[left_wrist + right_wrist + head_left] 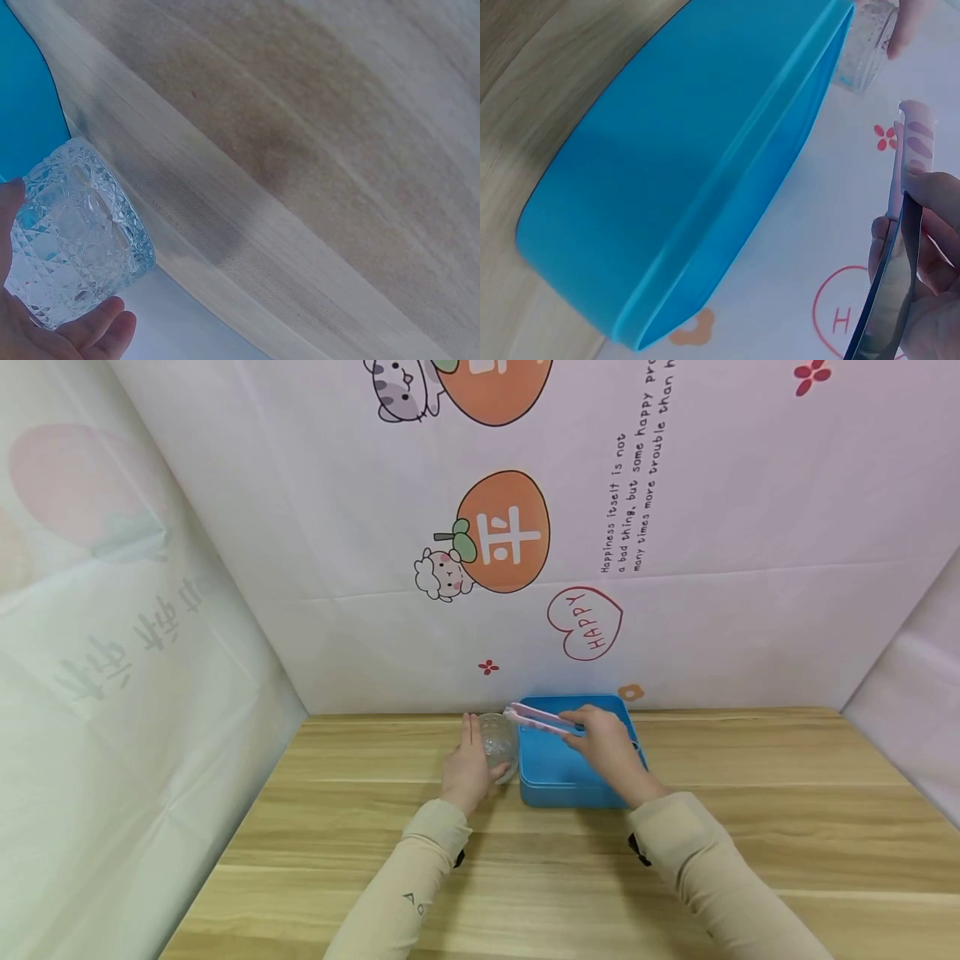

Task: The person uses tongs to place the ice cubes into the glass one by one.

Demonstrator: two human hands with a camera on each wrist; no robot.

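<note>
My left hand [465, 772] holds a clear cut-glass cup [497, 747] at the back of the table, fingers along its far left side and thumb on the near side. In the left wrist view the patterned wall of the cup [82, 232] shows between thumb and fingers. My right hand [607, 747] grips a pair of tongs [542, 724], pink at the tips and metal toward the handle. The tong tips point left, above the gap between cup and blue box [573, 797]. A small clear bit shows at the tips; I cannot tell what it is.
The blue box stands open-topped, close to the right of the cup, with my right forearm passing over its near right corner. A printed white cloth [375, 635] hangs behind the wooden table [360, 827], and more cloth [150, 735] hangs at the left.
</note>
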